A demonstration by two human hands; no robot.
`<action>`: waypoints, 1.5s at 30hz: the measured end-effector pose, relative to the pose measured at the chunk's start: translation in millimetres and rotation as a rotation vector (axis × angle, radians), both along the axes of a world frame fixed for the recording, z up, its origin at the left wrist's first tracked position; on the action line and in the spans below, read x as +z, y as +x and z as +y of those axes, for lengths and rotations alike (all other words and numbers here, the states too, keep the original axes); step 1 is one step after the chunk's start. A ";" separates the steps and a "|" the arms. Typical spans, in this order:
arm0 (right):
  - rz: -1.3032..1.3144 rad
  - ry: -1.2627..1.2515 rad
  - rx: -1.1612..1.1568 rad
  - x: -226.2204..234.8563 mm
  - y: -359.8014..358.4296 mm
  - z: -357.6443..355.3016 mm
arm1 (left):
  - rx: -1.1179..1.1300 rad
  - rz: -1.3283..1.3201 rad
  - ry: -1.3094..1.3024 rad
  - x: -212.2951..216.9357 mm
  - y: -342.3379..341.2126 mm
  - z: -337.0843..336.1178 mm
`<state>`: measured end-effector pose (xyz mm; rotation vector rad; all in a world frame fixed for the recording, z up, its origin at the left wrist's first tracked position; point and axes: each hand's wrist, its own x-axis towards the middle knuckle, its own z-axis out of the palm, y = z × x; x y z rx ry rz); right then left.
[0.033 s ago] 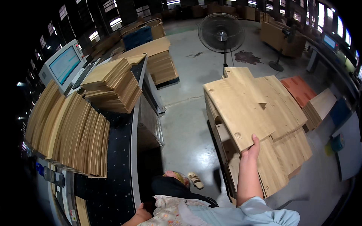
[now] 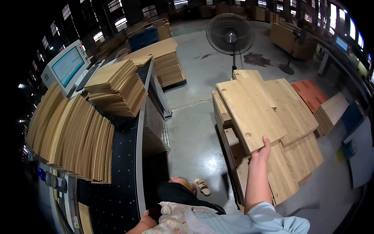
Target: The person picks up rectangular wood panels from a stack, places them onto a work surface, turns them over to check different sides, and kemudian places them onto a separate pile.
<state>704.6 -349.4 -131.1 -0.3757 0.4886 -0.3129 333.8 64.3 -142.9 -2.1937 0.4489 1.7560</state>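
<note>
My right hand (image 2: 261, 151) grips the near edge of a light wooden board (image 2: 251, 113) and holds it flat above a stack of similar boards (image 2: 300, 156) on my right. Several boards in that stack lie crooked, overlapping one another. Only a small part of my left hand (image 2: 145, 223) shows at the bottom edge, beside the black perforated machine table (image 2: 124, 187); its fingers are hidden. Rows of thin wooden panels (image 2: 70, 136) lie fanned out on that table to my left, with a second pile of panels (image 2: 117, 85) farther back.
A monitor with a keyboard (image 2: 66, 66) stands at the table's far left. A pedestal fan (image 2: 230, 35) stands on the concrete floor ahead. An orange panel (image 2: 311, 93) and more board piles (image 2: 331, 111) lie at the right. My sandalled foot (image 2: 202, 186) is on the floor below.
</note>
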 end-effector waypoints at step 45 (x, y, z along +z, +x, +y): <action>-1.914 -1.305 1.348 43.1 -305.1 412.7 | 1.921 -1.705 0.906 50.3 -342.9 118.7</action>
